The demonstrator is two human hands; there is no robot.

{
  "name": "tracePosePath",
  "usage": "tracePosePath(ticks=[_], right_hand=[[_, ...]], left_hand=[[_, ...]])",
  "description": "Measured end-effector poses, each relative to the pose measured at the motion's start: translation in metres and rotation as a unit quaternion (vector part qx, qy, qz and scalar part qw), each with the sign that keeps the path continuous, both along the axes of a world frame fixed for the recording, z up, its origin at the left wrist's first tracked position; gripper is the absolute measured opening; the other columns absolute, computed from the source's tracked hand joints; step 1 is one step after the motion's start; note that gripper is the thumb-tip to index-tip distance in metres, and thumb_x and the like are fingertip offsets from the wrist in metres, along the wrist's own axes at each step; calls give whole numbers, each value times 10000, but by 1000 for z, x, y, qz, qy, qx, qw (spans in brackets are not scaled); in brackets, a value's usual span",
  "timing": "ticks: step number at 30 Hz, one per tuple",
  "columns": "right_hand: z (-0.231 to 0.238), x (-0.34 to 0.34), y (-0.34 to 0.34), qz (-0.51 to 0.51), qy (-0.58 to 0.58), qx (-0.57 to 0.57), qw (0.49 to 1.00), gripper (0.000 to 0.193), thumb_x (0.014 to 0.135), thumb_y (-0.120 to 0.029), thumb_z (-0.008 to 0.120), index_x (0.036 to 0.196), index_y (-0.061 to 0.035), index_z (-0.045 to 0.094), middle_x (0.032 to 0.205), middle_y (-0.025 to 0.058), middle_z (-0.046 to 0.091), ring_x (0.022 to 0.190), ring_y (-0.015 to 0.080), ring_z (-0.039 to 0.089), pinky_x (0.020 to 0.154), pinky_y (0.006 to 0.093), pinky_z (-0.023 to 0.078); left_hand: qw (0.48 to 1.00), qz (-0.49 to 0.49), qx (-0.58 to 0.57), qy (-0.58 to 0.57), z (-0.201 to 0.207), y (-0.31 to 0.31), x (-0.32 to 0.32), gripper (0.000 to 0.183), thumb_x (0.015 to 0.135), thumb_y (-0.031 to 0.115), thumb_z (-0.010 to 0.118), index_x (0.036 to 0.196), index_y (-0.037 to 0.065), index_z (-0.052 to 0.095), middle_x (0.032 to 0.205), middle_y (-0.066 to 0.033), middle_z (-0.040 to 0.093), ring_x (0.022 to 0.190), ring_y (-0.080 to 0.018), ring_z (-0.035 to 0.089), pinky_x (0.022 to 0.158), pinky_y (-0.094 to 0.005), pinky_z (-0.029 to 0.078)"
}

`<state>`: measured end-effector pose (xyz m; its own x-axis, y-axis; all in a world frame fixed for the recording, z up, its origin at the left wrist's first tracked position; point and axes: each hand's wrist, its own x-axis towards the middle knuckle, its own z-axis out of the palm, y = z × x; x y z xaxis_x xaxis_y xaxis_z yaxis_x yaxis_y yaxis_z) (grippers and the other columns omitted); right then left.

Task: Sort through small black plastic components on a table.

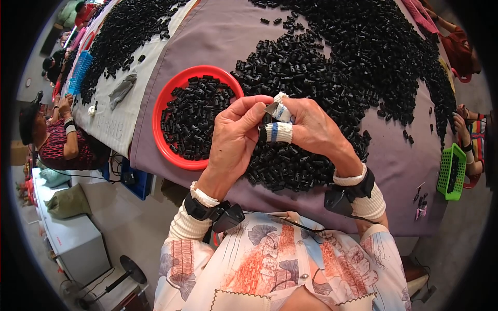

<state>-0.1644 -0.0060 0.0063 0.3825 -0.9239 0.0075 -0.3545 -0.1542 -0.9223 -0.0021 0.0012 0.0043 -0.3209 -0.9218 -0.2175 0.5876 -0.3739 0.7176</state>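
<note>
My left hand (233, 137) is closed, thumb and forefinger pinched together. Whatever the pinch holds is too hidden to name. Close against it, my right hand (319, 127) has its fingers curled, with white-and-blue cloth wraps (280, 132) on the thumb and forefinger. A small grey, pointed, blade-like piece (271, 108) shows between the right hand's wrapped fingers and the left fingertips. Both hands are above a large heap of small black plastic parts (290, 166). Beside my left hand stands a round red basin (162, 136) holding many of the same parts.
The heap spreads over a mauve tablecloth (399, 202). At the right edge is a green basket (450, 171); small loose items (420, 207) lie near it. A grey cloth (122, 92) and a blue basket (79, 72) are on the left table. Other people sit at both sides.
</note>
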Motion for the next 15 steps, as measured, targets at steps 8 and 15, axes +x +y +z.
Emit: tracePosePath(ticks=[8, 15], right_hand=[[-3, 2, 1, -5, 24, -29, 999, 387, 698, -323, 697, 711, 18, 514, 600, 139, 520, 544, 283, 525, 531, 370, 407], [5, 3, -1, 11, -93, 64, 994, 337, 709, -315, 694, 751, -5, 569, 611, 35, 515, 550, 135, 463, 520, 301, 389]], left_hand=[[1000, -4, -14, -12, -3, 0, -2, 180, 877, 91, 546, 1009, -23, 587, 923, -59, 614, 816, -91, 580, 734, -223, 487], [998, -10, 7, 64, -1, -5, 3, 207, 885, 103, 533, 1046, -22, 568, 917, -72, 620, 819, -106, 590, 730, -241, 492]])
